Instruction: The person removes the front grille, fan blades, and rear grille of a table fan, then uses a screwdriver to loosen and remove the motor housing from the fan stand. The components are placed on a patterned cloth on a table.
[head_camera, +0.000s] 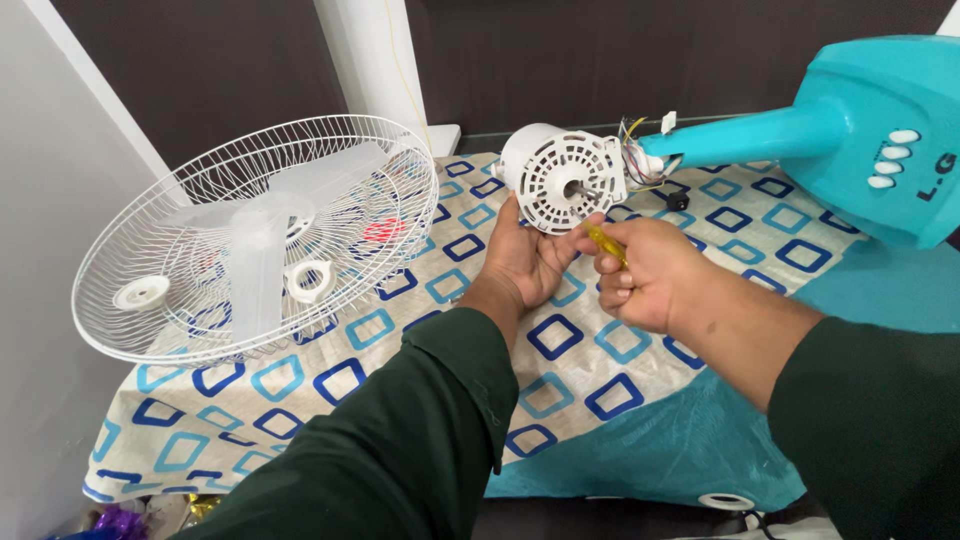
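My left hand cups the underside of a white fan motor housing, whose slotted round face and short shaft point toward me. My right hand is closed around a small yellow-handled screwdriver, its tip aimed at the lower right edge of the motor face. The motor sits at the end of a turquoise fan neck, with loose coloured wires showing at the joint. Both my arms wear dark green sleeves.
A turquoise fan base with white buttons lies at the right. At the left, a white wire fan guard holds a translucent blade and two white plastic nuts. A cloth patterned with blue squares covers the table over a turquoise sheet.
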